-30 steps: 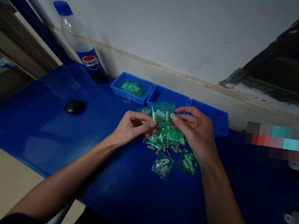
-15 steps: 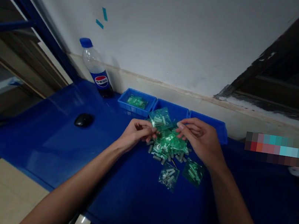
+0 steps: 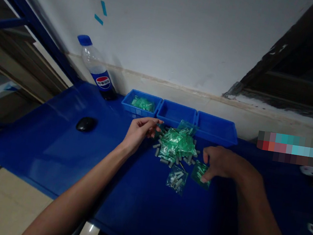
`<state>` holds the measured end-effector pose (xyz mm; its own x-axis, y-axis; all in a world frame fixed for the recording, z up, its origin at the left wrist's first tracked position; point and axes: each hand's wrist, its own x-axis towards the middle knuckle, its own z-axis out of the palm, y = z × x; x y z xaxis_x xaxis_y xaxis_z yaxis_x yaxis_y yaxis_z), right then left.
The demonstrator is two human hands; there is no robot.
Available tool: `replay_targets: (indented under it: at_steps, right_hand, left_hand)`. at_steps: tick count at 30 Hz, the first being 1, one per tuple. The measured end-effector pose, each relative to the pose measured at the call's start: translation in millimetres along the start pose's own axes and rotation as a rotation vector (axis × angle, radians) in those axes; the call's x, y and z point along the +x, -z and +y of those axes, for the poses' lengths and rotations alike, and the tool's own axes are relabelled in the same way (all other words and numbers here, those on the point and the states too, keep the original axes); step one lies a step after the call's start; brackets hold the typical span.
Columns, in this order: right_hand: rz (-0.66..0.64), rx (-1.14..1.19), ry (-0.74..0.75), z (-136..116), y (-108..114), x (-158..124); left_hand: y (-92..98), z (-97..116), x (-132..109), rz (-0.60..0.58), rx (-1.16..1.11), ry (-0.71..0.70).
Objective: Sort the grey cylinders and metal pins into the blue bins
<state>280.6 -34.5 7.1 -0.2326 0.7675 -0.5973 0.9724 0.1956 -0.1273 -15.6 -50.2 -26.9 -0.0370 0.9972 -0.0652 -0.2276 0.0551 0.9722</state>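
My left hand (image 3: 143,128) is at the left edge of a pile of small green clear plastic bags (image 3: 178,142), its fingers curled together. A dark green patch shows at its fingertips, too small to make out. Over a separate green bag of small parts (image 3: 200,174), right of the pile, my right hand (image 3: 216,162) has thumb and fingers apart, the thumb on the bag's edge. A clear bag with pale pieces (image 3: 177,178) lies in front of the pile. Loose grey cylinders (image 3: 164,160) stick out around the pile's base.
Three blue trays stand along the wall: the left tray (image 3: 138,111) holds green bags, beside a middle tray (image 3: 175,120) and a right tray (image 3: 215,136). A cola bottle (image 3: 103,80) and black mouse (image 3: 85,124) are on the blue table (image 3: 131,204), left side.
My right hand has left the bag held above the pile and moved right and toward me, to the separate green bag. My left hand stays near the pile. The view shifted slightly.
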Motion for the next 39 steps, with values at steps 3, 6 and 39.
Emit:
replay_targets:
  at_steps: [3, 6, 39]
  right_hand:
    - [-0.03, 0.026, 0.067, -1, 4, 7]
    - [-0.009, 0.11, 0.167, 7, 15, 1]
    - [0.275, 0.732, 0.477, -52, 14, -1]
  left_hand:
    - [-7.2, -3, -6, -0.055, 0.055, -0.032]
    - [-12.8, -3, -11, -0.095, 0.086, -0.061]
    - [-16.5, 0, -14, -0.17, 0.102, -0.057]
